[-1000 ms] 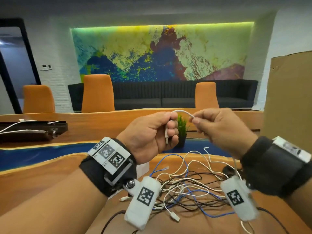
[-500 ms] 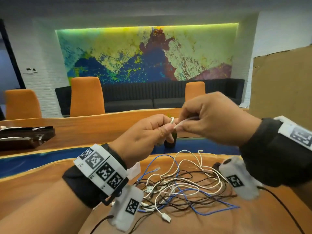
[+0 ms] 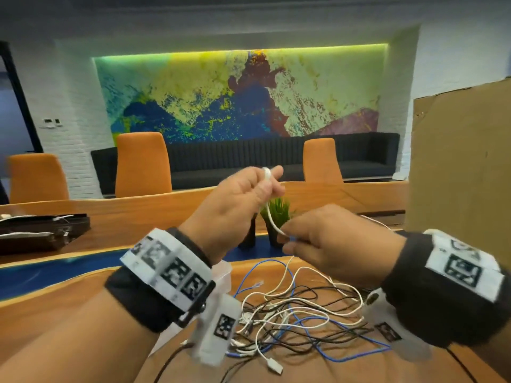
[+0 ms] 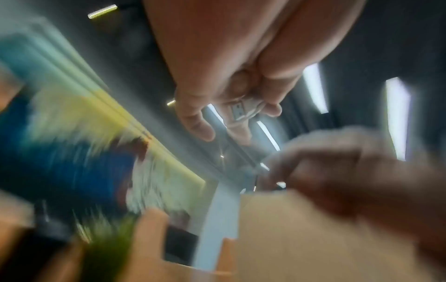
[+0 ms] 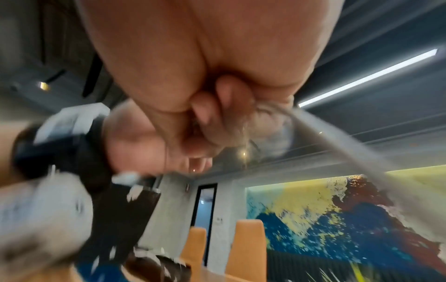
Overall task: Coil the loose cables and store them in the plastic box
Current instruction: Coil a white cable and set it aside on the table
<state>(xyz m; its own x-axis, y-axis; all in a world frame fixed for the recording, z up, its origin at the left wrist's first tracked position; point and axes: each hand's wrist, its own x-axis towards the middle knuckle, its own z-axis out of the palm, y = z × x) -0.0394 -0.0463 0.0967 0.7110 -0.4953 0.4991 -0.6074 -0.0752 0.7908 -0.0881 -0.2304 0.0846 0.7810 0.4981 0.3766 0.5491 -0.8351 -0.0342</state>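
A white cable (image 3: 272, 219) runs between my two raised hands above the table. My left hand (image 3: 243, 200) grips its coiled end, with a loop over the fingertips; the USB plug (image 4: 237, 111) shows against the fingers in the left wrist view. My right hand (image 3: 326, 241) pinches the same cable (image 5: 362, 141) lower down, and the rest drops to a tangle of white, black and blue cables (image 3: 298, 313) on the wooden table (image 3: 69, 313). A corner of the clear plastic box (image 3: 225, 275) shows behind my left wrist, mostly hidden.
A small potted plant (image 3: 276, 217) stands on the table behind my hands. A tall cardboard sheet (image 3: 459, 167) stands at the right. A dark tray with white cables (image 3: 41, 230) lies at far left. Orange chairs (image 3: 142, 161) line the far side.
My left hand has risen and turned with the cable end, while my right hand has dropped lower and slid down the cable. The hands, close together before, are now apart.
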